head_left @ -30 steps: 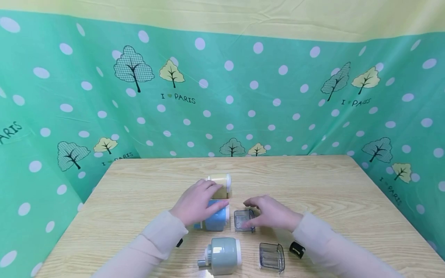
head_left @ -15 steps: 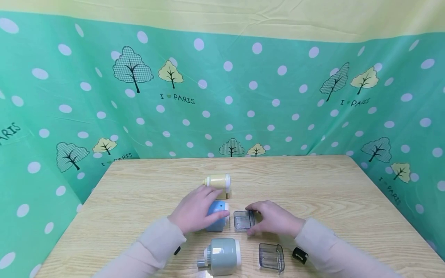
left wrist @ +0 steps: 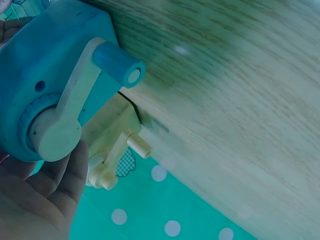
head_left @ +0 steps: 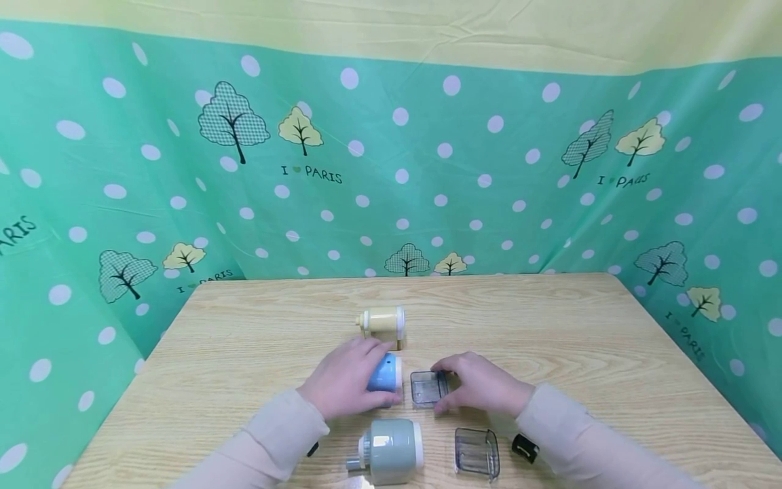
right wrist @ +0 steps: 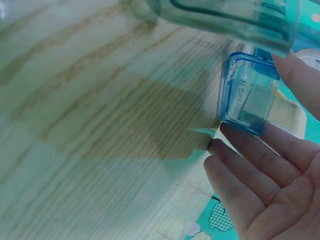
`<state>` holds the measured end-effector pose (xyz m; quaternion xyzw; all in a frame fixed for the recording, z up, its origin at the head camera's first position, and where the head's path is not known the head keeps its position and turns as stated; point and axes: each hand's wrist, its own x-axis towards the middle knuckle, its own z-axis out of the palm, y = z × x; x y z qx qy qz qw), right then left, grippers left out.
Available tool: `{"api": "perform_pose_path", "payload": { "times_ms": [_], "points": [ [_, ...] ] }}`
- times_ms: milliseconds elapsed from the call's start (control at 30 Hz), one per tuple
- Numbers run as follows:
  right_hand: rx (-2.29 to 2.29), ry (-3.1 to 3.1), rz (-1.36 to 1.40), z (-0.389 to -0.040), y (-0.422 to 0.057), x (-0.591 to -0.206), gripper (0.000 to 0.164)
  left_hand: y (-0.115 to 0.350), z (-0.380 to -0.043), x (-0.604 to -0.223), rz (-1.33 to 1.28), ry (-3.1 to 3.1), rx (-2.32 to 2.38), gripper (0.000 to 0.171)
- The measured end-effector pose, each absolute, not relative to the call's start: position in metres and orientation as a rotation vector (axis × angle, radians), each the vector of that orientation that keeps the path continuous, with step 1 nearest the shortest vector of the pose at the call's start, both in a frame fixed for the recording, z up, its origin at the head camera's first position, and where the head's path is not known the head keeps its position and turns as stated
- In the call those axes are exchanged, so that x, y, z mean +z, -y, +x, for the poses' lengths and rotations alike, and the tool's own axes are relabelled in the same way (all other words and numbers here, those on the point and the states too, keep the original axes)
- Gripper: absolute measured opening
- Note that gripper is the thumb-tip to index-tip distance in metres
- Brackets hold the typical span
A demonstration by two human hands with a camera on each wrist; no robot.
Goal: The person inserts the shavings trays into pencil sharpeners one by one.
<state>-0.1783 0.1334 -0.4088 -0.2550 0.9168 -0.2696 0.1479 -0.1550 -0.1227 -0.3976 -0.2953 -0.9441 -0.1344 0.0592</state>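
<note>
My left hand (head_left: 345,377) grips a blue hand-crank pencil sharpener (head_left: 385,372) from its crank side. In the left wrist view its crank handle (left wrist: 120,65) points outward, and the fingers curl under the body. To the right, a clear shavings drawer (head_left: 427,388) lies on the table, apart from the sharpener. My right hand (head_left: 482,384) pinches that drawer between thumb and fingers at its right end. The right wrist view shows the drawer (right wrist: 247,95) between thumb and fingertips, with printed lettering on its wall.
A yellow pencil sharpener (head_left: 383,319) stands behind the blue one. Nearer me are a grey-green sharpener (head_left: 394,451) and a second clear drawer (head_left: 476,451). Beyond the wooden table (head_left: 519,312) hangs a green dotted curtain (head_left: 421,163).
My left hand has shifted slightly toward me over the blue sharpener, uncovering the yellow one. The right hand's thumb and fingers have come to the drawer's right end. The drawer has hardly moved.
</note>
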Motion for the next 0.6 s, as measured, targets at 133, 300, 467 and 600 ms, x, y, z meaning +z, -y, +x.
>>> {"api": "perform_pose_path", "payload": {
  "times_ms": [133, 300, 467, 600],
  "points": [
    [-0.776, -2.636, -0.718, -0.1780, -0.1329, -0.4089, 0.074, 0.1226, -0.1537, -0.3971, -0.896, 2.883, -0.382, 0.089],
    [-0.779, -2.633, -0.708, -0.1776, -0.1327, -0.4088, 0.074, 0.1228, -0.1524, -0.3980, -0.900, 2.889, -0.372, 0.092],
    [-0.783, -2.631, -0.696, -0.1778, -0.1329, -0.4085, 0.075, 0.1227, -0.1521, -0.3991, -0.902, 2.889, -0.376, 0.095],
    [-0.779, -2.632, -0.696, -0.1782, -0.1333, -0.4089, 0.076, 0.1226, -0.1519, -0.4000, -0.908, 2.885, -0.350, 0.095]
  ]
}}
